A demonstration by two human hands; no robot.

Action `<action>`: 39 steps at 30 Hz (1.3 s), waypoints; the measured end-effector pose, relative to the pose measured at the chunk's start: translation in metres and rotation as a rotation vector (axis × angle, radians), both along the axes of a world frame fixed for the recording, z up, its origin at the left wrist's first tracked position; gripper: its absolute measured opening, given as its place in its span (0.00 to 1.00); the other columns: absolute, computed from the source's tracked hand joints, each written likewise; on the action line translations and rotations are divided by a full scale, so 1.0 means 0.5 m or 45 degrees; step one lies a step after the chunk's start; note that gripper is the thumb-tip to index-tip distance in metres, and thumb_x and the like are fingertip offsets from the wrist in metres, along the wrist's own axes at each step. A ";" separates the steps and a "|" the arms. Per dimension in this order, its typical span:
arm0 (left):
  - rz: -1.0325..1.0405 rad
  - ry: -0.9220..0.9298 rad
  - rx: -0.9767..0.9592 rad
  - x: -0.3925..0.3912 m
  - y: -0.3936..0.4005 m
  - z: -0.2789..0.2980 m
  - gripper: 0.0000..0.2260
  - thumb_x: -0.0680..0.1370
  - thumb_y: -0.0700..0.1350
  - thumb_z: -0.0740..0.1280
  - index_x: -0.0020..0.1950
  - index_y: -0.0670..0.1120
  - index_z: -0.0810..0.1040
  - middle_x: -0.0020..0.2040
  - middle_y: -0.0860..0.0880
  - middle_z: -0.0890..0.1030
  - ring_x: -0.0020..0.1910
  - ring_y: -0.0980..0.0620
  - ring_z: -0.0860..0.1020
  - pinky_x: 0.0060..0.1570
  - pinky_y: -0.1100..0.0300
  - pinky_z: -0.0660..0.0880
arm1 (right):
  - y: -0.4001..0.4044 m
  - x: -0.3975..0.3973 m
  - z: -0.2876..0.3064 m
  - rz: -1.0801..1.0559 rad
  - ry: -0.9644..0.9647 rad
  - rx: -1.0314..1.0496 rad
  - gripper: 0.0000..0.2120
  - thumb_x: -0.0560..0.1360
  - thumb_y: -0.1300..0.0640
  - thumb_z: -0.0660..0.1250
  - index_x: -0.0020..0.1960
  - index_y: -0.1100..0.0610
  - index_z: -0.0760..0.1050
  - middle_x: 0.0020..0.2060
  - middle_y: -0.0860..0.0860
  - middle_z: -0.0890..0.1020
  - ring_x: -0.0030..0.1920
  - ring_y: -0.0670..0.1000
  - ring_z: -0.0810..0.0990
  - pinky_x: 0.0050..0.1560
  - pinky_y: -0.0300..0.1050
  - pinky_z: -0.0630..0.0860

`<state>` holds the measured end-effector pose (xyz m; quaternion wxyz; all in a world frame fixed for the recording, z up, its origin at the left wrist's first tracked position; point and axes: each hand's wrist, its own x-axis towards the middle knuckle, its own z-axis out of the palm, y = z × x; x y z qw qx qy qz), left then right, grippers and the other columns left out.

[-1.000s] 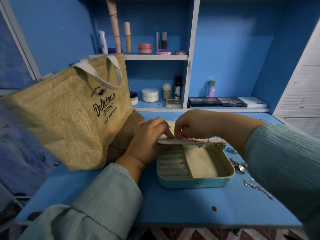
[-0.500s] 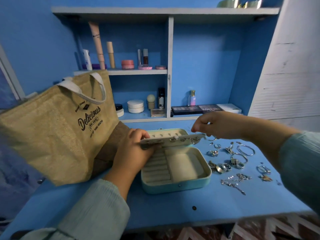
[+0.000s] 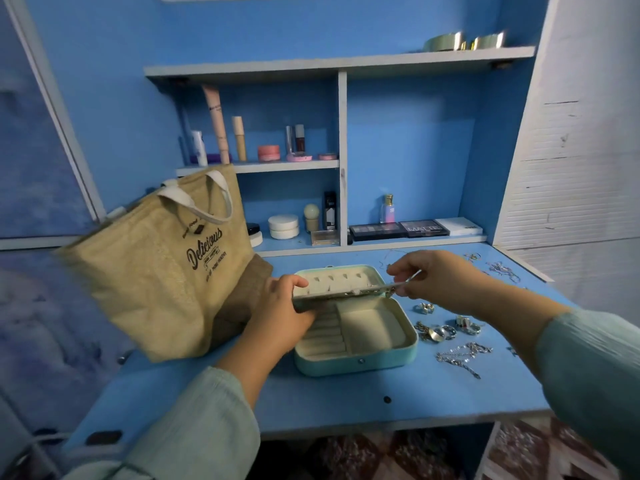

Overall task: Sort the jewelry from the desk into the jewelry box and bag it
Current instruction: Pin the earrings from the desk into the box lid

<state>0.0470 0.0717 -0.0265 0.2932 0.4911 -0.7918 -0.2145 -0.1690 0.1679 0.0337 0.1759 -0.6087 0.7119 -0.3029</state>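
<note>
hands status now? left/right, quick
Left hand: grips the left end of the flat cream insert panel over the open teal jewelry box.
Right hand: pinches the panel's right end.

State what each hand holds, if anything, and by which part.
Both hands hold the box's flap: the left hand grips its left end, the right hand pinches its right end, above the jewelry box.

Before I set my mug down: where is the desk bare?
Bare along the front edge of the desk, before the jewelry box and tote bag. Crowded right of the box: rings, chains.
</note>
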 end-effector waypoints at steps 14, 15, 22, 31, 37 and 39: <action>-0.310 -0.465 -0.270 -0.013 0.084 0.086 0.07 0.77 0.55 0.63 0.54 0.59 0.75 0.57 0.58 0.68 0.61 0.55 0.63 0.59 0.59 0.61 | 0.039 0.020 -0.008 -0.055 0.076 0.057 0.09 0.71 0.60 0.71 0.38 0.47 0.76 0.41 0.47 0.81 0.37 0.46 0.77 0.27 0.33 0.67; -0.335 -0.482 -0.257 -0.018 0.085 0.090 0.07 0.77 0.55 0.63 0.53 0.59 0.75 0.56 0.58 0.69 0.61 0.55 0.63 0.60 0.59 0.61 | 0.040 0.020 -0.008 -0.054 0.077 0.079 0.09 0.71 0.59 0.72 0.39 0.46 0.76 0.42 0.47 0.81 0.38 0.47 0.78 0.28 0.33 0.67; -0.442 -0.527 -0.211 -0.073 0.076 0.122 0.07 0.78 0.53 0.62 0.50 0.55 0.78 0.54 0.57 0.74 0.56 0.54 0.69 0.54 0.58 0.67 | 0.040 -0.005 0.003 -0.016 -0.080 0.178 0.05 0.73 0.59 0.70 0.43 0.49 0.82 0.39 0.48 0.84 0.37 0.41 0.80 0.35 0.28 0.74; -0.580 -0.829 0.016 -0.203 0.019 0.154 0.08 0.79 0.54 0.60 0.49 0.54 0.77 0.52 0.55 0.78 0.51 0.53 0.75 0.52 0.57 0.73 | 0.029 -0.088 0.015 -0.118 -0.422 0.211 0.06 0.74 0.64 0.67 0.48 0.60 0.82 0.39 0.52 0.85 0.39 0.47 0.83 0.46 0.35 0.80; -0.660 -0.944 0.032 -0.300 -0.031 0.139 0.11 0.78 0.52 0.62 0.57 0.51 0.80 0.58 0.53 0.79 0.55 0.52 0.76 0.55 0.56 0.73 | -0.005 -0.184 0.022 -0.252 0.172 0.299 0.07 0.75 0.57 0.67 0.51 0.54 0.82 0.44 0.49 0.83 0.39 0.44 0.78 0.40 0.33 0.74; -0.694 -0.970 0.010 -0.329 -0.044 0.127 0.11 0.78 0.51 0.63 0.59 0.53 0.79 0.59 0.55 0.78 0.57 0.53 0.75 0.57 0.56 0.72 | -0.021 -0.208 0.015 -0.242 0.283 0.347 0.08 0.75 0.58 0.66 0.52 0.54 0.81 0.45 0.47 0.82 0.42 0.45 0.78 0.41 0.32 0.73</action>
